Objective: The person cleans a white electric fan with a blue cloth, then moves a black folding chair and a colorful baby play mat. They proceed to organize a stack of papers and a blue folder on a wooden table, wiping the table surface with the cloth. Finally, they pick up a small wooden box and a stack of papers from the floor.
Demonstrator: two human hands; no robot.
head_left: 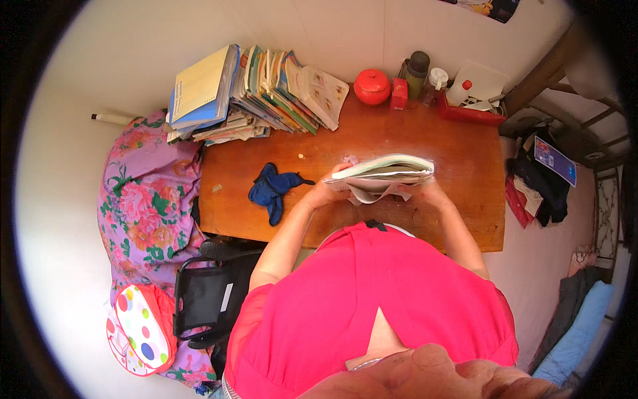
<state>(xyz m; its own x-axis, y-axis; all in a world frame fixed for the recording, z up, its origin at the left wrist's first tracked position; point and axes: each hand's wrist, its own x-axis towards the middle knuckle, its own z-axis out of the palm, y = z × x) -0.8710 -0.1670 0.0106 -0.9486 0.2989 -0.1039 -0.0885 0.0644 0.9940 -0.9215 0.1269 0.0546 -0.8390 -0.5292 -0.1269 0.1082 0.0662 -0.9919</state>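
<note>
Between my two hands, above the wooden desk (463, 199), is a stack of books or booklets (384, 172) with loose, curling pages underneath. My left hand (331, 187) grips its left end, and my right hand (426, 192) grips the right end. On the desk to the left lies a crumpled dark blue cloth (274, 192). A tall, leaning pile of books and papers (274, 95) stands at the back left, with a cream folder (202, 85) on its left part.
Along the back stand a red lidded pot (372, 87), a small red box (399, 94), a dark flask (417, 75), a white-lidded jar (437, 82) and a red tray (468, 114) of odds and ends. A black chair (204, 299) and floral cloth (144, 199) are at the left.
</note>
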